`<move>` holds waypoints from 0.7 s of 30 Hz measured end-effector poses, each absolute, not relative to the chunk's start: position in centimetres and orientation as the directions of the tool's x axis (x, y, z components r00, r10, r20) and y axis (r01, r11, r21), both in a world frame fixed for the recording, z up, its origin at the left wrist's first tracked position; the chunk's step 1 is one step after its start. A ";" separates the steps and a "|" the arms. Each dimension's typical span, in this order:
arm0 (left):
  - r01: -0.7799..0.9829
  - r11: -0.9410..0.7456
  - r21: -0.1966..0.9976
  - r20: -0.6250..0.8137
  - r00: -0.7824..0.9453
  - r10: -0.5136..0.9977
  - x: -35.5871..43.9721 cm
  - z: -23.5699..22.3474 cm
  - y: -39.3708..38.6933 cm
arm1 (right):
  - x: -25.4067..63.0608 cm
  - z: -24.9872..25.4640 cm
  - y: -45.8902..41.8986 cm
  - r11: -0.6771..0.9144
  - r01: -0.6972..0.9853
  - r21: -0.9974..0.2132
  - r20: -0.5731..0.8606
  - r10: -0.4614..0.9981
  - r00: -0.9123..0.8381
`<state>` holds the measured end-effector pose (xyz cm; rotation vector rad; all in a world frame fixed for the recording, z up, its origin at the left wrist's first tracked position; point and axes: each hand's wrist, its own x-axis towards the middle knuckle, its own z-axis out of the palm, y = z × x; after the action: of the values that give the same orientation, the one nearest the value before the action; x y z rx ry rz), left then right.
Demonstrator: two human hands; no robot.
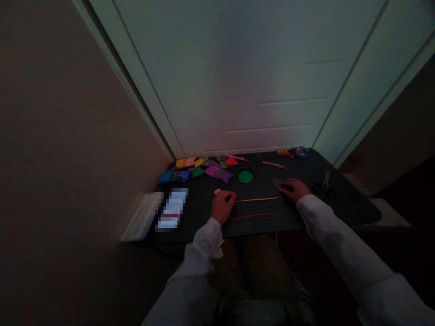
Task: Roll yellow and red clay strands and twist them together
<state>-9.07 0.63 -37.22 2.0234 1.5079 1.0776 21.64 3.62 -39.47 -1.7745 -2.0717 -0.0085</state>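
Observation:
The scene is dim. My left hand [222, 206] rests on a dark table [306, 217] with its fingers curled at the left end of a thin yellow strand [258, 198]. My right hand [294, 189] lies at the strand's right end, fingers bent down onto the table over a small pale piece [277, 183]. A red strand [256, 216] lies just in front of the yellow one. A small pink blob [217, 192] sits close to my left hand. A green disc [245, 177] lies beyond the strands.
Several coloured packets [199, 170] lie in rows at the back left. Pink tools [274, 165] and small colourful pieces [301, 153] lie at the back right, scissors [324, 185] at the right. A white case [141, 216] and a blurred card [172, 209] sit left. A white door stands behind.

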 end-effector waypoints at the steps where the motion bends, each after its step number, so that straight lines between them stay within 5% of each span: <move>1: 0.612 -0.321 0.723 0.344 0.084 0.935 -9.1 -37.2 0.6 | 21.8 -39.2 4.0 0.179 0.952 -0.247 0.274 0.955 -0.109; 6: 0.484 -0.221 0.846 0.335 -0.162 0.928 -9.6 -37.1 0.3 | 21.9 -37.4 5.8 0.049 0.979 -0.198 0.091 0.995 -0.032; 10: 0.400 -0.167 0.901 0.297 -0.288 0.910 -10.2 -37.0 0.2 | 21.4 -37.1 6.0 0.026 0.977 -0.211 0.081 0.997 -0.009; 21: 0.265 -0.170 0.949 0.259 -0.347 0.902 -10.4 -37.1 0.7 | 17.6 -36.1 4.2 0.359 0.872 -0.333 0.184 0.932 -0.313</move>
<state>-10.41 0.72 -37.09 1.3466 1.5654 1.5534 17.58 4.22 -36.09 -1.5867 -2.2841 0.2432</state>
